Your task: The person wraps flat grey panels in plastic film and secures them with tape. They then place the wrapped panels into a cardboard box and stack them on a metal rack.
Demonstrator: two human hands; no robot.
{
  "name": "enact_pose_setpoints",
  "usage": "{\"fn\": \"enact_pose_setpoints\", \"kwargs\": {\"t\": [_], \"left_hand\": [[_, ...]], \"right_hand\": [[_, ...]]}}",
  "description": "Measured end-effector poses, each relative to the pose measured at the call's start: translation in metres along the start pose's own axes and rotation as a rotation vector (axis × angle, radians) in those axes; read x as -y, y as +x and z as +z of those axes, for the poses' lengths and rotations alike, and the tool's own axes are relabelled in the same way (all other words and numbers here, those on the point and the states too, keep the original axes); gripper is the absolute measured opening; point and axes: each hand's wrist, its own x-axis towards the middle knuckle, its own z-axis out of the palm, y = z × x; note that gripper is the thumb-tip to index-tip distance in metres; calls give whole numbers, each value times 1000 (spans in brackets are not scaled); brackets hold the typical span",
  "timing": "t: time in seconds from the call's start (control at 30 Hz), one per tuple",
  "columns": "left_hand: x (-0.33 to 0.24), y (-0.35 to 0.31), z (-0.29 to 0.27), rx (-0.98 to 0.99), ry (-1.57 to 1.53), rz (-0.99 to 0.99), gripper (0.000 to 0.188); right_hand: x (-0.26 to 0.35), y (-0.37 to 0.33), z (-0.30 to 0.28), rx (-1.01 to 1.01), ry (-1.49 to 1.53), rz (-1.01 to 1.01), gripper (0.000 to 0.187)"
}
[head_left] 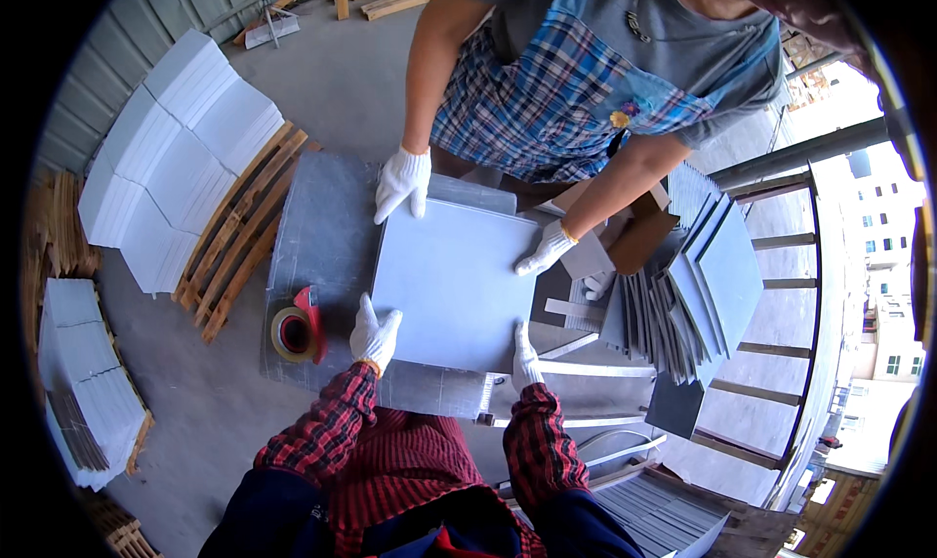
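A pale grey square panel lies on a worn grey work surface in front of me; its thickness is hard to tell. My left hand, in a white glove, rests at its near left edge with thumb and fingers apart. Against the near right edge, my right hand is gloved too, its fingers stretched along the side. Facing me, a co-worker in a plaid apron touches the far left corner with one gloved hand and the right edge with the other.
A red tape dispenser sits left of my left hand. Grey panels lean in a fanned pile at the right, near an open cardboard box. White stacks stand on a wooden pallet at left. A metal railing runs along the right.
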Motion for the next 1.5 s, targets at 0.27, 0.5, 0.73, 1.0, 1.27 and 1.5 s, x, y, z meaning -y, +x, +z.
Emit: {"fn": "enact_pose_setpoints", "kwargs": {"t": [0.27, 0.5, 0.73, 1.0, 1.27, 1.5], "left_hand": [[-6, -14, 19, -150, 81, 127, 95], [-4, -11, 25, -287, 189, 153, 97], [21, 10, -15, -307, 85, 426, 68], [35, 0, -157, -124, 468, 1008, 37], [71, 51, -186, 348, 719, 1389, 48], [80, 64, -196, 344, 760, 1352, 46]], "right_hand": [[0, 10, -17, 13, 25, 29, 98], [60, -45, 8, -66, -254, -108, 77], [126, -163, 99, -216, -900, -460, 68], [134, -234, 236, -601, -1009, -655, 65], [139, -278, 325, -705, -929, -803, 49], [122, -274, 336, -765, -825, -765, 61]]}}
